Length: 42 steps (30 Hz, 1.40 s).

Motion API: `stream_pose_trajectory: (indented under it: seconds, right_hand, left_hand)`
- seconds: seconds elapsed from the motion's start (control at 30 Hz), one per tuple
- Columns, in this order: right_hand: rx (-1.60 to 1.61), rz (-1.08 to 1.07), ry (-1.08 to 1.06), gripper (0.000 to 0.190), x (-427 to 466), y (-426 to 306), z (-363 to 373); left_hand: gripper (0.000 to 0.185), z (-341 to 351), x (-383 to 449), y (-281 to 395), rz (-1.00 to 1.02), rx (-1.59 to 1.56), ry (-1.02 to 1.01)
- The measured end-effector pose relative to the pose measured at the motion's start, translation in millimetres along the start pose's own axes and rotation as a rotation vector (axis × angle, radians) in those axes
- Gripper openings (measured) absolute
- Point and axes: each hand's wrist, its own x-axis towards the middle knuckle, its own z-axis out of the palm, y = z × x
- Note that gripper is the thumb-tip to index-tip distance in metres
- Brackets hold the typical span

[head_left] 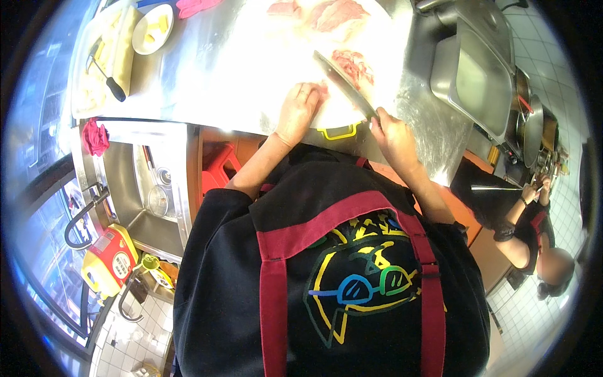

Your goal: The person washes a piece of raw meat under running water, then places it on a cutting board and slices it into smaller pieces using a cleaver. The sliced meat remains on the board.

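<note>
My right hand [395, 139] grips the handle of a kitchen knife [346, 85], its long blade angled away to the upper left over a white cutting board [282, 52]. My left hand [299, 110] rests on the board left of the blade, fingers curled over a small piece of raw meat [322, 90] that they partly hide. Just right of the blade lies a pile of sliced raw meat [354, 68]. Farther back on the board sit a large raw slab [337, 16] and a smaller meat chunk [283, 7]. Glare washes out much of the board.
A yellow board handle [340, 133] juts toward me. Left stand a tub of pale yellow pieces [120, 66], a black-handled peeler-like tool [114, 87] and a white bowl [142, 45]. A sink [155, 233] is lower left; a steel pan [447, 80] and another person [518, 235] are right.
</note>
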Motion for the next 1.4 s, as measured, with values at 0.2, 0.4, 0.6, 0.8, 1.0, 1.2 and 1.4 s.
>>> stream_pose_trajectory:
  seconds: [0.2,0.4,0.6,0.8,1.0,1.2,1.4]
  right_hand:
    - [-0.072,0.020,-0.028,0.022,-9.7,-10.7,11.9]
    - [-0.229,-0.043,-0.049,0.012,-20.4,-13.2,18.8]
    - [-0.170,-0.085,0.016,0.015,-0.2,-15.1,50.9]
    - [-0.003,-0.014,-0.004,0.019,8.3,2.7,32.6]
    - [-0.150,-0.097,0.005,0.014,-0.9,-2.9,4.1]
    - [-0.265,-0.150,-0.101,0.013,-3.7,-3.8,3.4]
    - [-0.041,-0.096,-0.133,0.017,43.2,-1.6,42.7]
  left_hand:
    - [0.021,8.8,10.4,-18.4,0.191,-0.061,-0.009]
    - [0.023,10.1,8.8,-18.1,0.138,-0.035,-0.047]
    - [0.018,14.1,6.0,-8.9,0.098,-0.010,-0.007]
    - [0.024,15.6,4.2,-13.7,0.081,-0.052,-0.004]
    - [0.025,15.3,0.3,-10.8,0.092,-0.066,0.105]
    - [0.020,13.4,-0.5,-10.9,0.056,-0.098,0.061]
    - [0.021,21.9,-3.6,-17.3,0.044,-0.142,0.077]
